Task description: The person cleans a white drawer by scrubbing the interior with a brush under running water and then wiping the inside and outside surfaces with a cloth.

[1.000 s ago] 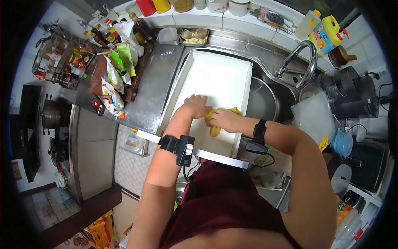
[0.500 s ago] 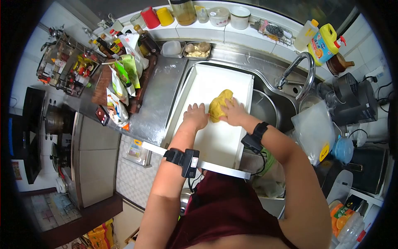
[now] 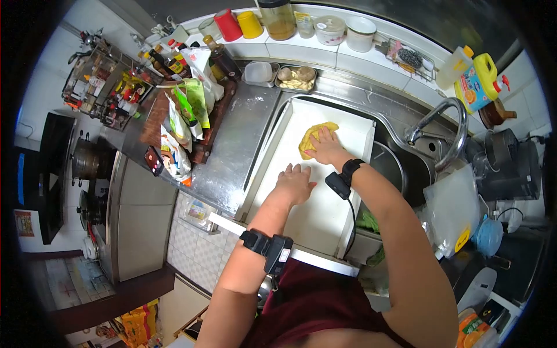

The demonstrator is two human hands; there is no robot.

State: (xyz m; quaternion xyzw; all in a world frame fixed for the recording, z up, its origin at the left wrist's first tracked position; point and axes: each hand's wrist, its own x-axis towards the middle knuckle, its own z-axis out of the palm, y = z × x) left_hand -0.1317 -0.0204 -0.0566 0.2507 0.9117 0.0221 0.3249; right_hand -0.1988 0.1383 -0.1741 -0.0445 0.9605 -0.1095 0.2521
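A lump of yellow dough [image 3: 306,143] lies toward the far end of a white rectangular tray [image 3: 307,229], which rests over the sink. Pressed on top of it is my right hand [image 3: 328,149], fingers spread across the dough and covering part of it. My left hand [image 3: 294,185] is nearer to me inside the tray, palm down with its fingers apart, touching no dough. Black straps with small devices circle both wrists.
A steel faucet [image 3: 455,116] and the sink basin [image 3: 413,177] are right of the tray. At left, sauce bottles and food bags [image 3: 184,119] crowd a wooden board. A tray of pale food pieces [image 3: 297,84] stands behind. A phone [image 3: 153,160] lies at the counter edge.
My right hand has moved with the dough toward the far end of the tray, and the dough looks flatter. My left hand has drawn back from it. The view has shifted slightly.
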